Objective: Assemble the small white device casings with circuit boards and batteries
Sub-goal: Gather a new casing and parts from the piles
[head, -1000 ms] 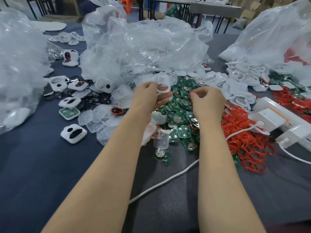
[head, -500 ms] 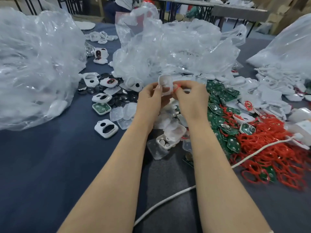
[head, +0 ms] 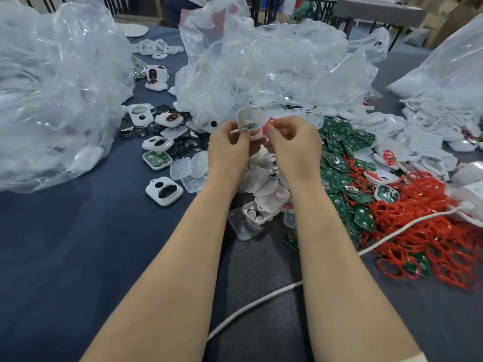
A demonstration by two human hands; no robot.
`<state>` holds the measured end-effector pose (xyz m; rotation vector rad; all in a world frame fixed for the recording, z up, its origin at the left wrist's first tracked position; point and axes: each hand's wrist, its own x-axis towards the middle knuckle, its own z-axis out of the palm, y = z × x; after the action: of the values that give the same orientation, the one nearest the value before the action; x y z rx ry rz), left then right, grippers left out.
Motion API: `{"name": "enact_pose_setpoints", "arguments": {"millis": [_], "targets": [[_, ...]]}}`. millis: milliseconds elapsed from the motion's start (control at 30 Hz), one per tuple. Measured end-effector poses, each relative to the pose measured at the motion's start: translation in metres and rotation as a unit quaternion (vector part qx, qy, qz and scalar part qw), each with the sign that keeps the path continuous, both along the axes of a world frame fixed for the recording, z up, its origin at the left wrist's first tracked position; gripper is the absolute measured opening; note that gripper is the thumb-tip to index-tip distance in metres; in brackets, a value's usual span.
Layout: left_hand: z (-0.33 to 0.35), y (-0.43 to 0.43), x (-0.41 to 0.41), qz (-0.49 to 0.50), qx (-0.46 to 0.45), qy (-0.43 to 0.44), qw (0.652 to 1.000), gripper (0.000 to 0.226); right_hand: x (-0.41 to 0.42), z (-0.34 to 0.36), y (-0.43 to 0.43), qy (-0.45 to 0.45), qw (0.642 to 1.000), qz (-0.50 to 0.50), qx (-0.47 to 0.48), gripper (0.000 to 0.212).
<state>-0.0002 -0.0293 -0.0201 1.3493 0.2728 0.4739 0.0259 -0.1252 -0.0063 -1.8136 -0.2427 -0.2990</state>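
A dark blue cloth covers the worktop. A big clear plastic bag fills the far left, a second crumpled bag rises straight beyond the hands, and a third bag lies at the far right. Between the left bag and the forearms lie loose parts: a white shell with two openings nearest, a shell with a green board in it just beyond, clear plastic covers beside them, and black pieces farther back. To the right, green circuit boards spread in a heap that runs into a tangle of red rings nearer the right edge, with a pile of white casing halves beyond. A white cable crosses the cloth from the red tangle, passing under the right forearm to the near middle. Below the wrists sits an open white casing half with small round pieces in it, partly hidden by the arms.

Both hands are raised together over the middle of the worktop, in front of the centre bag. The left hand grips the white casing by its lower edge, upright, its hollow side facing the camera with a bit of green showing inside. The right hand pinches a red ring between thumb and forefinger, right at the casing's right edge; whether the ring touches the casing cannot be told.
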Motion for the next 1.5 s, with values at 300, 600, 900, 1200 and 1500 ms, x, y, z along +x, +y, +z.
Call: {"name": "enact_pose_setpoints", "arguments": {"millis": [300,600,900,1200,1500], "targets": [[0.001,0.003,-0.003,0.077,0.186,-0.024,0.979,0.027,0.005,0.005,-0.008,0.126,0.982,0.024,0.135,0.015],[0.005,-0.005,-0.002,-0.011,0.049,-0.018,0.999,0.023,0.001,-0.002,-0.008,0.096,0.978,0.096,0.158,0.017],[0.008,0.002,-0.004,-0.073,-0.161,0.011,0.984,0.01,-0.001,-0.005,-0.004,0.04,0.998,0.003,0.051,0.026],[0.012,-0.007,-0.004,-0.156,-0.235,-0.028,0.959,0.014,-0.003,-0.005,-0.004,-0.004,0.996,-0.063,0.057,0.024],[0.003,-0.011,-0.003,-0.064,0.006,-0.03,0.997,0.024,-0.006,-0.004,-0.007,-0.077,0.991,-0.111,-0.018,0.01]]}}
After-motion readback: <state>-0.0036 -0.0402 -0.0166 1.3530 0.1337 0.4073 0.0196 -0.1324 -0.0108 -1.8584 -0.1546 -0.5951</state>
